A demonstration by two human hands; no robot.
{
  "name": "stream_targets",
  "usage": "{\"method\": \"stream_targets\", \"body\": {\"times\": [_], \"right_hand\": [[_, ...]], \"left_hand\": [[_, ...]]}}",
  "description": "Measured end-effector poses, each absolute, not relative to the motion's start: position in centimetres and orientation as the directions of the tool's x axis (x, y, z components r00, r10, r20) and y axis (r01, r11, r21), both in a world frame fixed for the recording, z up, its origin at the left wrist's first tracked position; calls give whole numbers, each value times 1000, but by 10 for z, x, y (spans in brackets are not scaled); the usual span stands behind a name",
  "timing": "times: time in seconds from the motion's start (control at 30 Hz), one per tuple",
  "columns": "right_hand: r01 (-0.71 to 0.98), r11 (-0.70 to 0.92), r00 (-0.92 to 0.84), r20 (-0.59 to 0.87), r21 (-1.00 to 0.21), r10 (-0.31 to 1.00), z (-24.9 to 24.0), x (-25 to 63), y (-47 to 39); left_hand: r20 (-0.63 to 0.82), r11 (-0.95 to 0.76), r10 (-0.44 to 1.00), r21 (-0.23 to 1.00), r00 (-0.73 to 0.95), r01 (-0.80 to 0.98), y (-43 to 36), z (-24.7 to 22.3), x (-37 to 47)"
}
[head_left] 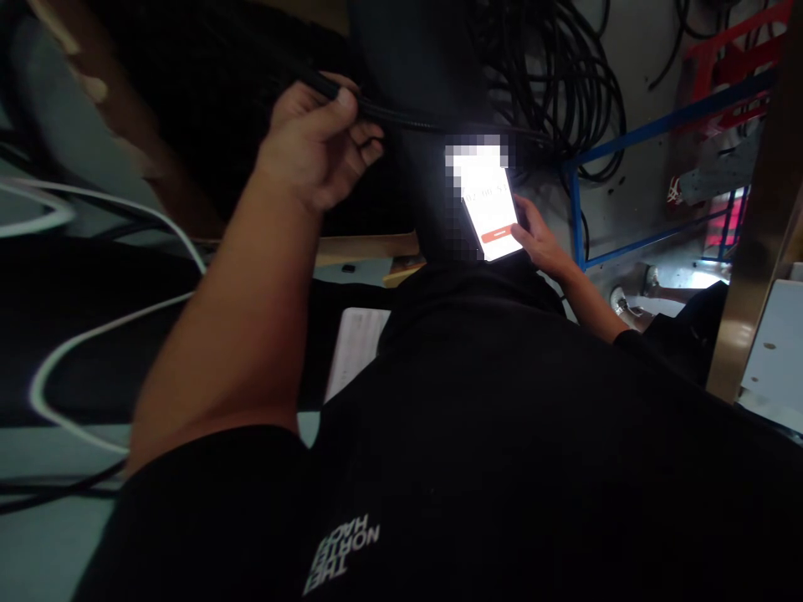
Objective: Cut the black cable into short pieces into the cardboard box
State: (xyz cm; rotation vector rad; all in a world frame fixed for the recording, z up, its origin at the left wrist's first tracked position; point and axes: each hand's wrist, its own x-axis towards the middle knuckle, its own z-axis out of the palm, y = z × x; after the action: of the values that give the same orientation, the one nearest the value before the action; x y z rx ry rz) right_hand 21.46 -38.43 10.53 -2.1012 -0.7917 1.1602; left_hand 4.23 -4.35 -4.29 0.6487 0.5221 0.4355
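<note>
My left hand [319, 138] is raised at the upper left, its thumb and fingers closed on a black cable [407, 119] that looks ribbed. The cable runs from the dark area on the left, through my grip, toward the coiled cables on the right. My right hand [538, 238] grips a phone [495, 209] by its lower right edge, thumb over the front. Its bright screen shows faint timer-like digits and a red button. The phone's upper part is pixelated. A gap separates my two hands, and the phone sits below the cable.
Black cable coils [565, 75] lie at the upper right, beside a blue metal frame [665, 125] and red plastic stool-like items [740, 63]. A white cable [47, 368] loops at the left. A printed sheet [357, 343] lies near my torso. Another person's shoes [620, 299] show at right.
</note>
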Motion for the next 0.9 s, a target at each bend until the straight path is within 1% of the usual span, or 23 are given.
{"method": "stream_targets", "body": {"times": [0.17,0.27,0.37,0.53,0.63,0.73,0.83,0.9], "right_hand": [[211,-641,450,-509,-738,734,105,216,-386],[200,-645,451,-515,-738,729,103,217,-387],[210,-625,440,-498,-752,747,98,219,-391],[216,-595,434,-469,-774,769,88,225,-397],[238,-612,438,-479,-754,761,87,223,-395],[261,-638,486,-473,-724,735,90,208,-391],[252,-653,601,-413,-715,684,99,184,-389],[279,-667,650,-375,-691,661,106,170,-388]], "left_hand": [[-339,725,551,648,763,-236,-46,-37,43],[-325,727,537,646,779,-232,-46,-36,42],[-321,732,523,644,790,-223,-45,-37,42],[-357,737,534,640,766,-217,-44,-43,46],[-364,733,534,650,764,-203,-43,-45,46],[-350,714,553,666,756,-214,-44,-45,44],[-338,709,547,673,766,-210,-46,-44,43],[-341,712,549,668,763,-214,-47,-45,45]]}}
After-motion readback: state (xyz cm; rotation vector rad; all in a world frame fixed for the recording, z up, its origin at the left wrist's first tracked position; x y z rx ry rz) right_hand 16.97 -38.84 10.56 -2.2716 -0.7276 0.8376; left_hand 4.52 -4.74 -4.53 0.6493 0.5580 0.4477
